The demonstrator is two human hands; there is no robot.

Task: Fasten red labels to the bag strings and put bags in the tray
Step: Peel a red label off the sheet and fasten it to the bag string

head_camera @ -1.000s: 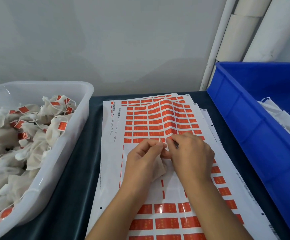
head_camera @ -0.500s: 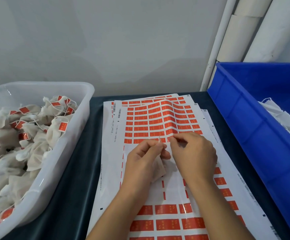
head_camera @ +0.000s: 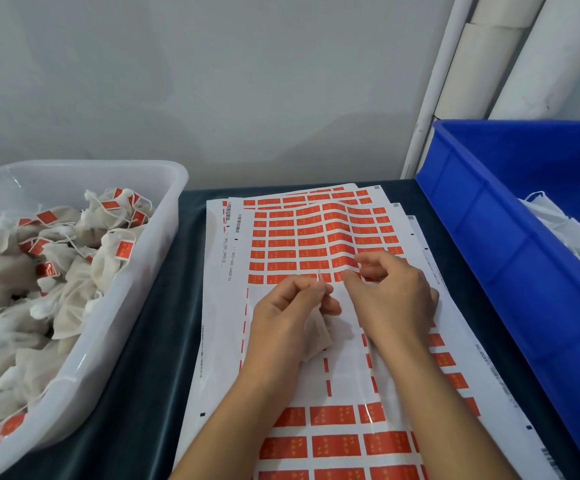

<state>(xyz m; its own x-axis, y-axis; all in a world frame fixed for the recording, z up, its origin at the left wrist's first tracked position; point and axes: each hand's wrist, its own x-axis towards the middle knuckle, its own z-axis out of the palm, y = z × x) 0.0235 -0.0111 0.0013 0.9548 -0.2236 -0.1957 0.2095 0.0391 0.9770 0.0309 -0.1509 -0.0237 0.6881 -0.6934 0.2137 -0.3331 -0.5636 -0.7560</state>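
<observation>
Grey wall and a dark worktop (head_camera: 150, 393) frame your labelling station. At nine o'clock, the clear tray (head_camera: 136, 306) already holds a heap of finished bags (head_camera: 56, 271), each carrying a red tag on its string.

At centre, your left hand (head_camera: 281, 317) is curled around a small cloth bag (head_camera: 318, 336) and pinches its white string (head_camera: 319, 277) upright between thumb and forefinger, the tip poking out at twelve o'clock from your knuckles. Beneath lies the label sheet (head_camera: 316, 237), its middle rows stripped and full red rows left above and below.

Just to the right, your right hand (head_camera: 390, 299) hovers over the sheet with its fingertips (head_camera: 349, 278) drawn close, working at the edge of a red label (head_camera: 342, 276) in the lowest full upper row; whether the label is already lifted, the frame cannot settle.

At three o'clock, the blue crate (head_camera: 510, 271) holds white material, likely unlabelled stock.

The step in hand looks like label pickup. Next, you would need to peel it cleanly, bring it to the string tip, fold it shut around the string, then carry the bag to the tray at nine o'clock.
</observation>
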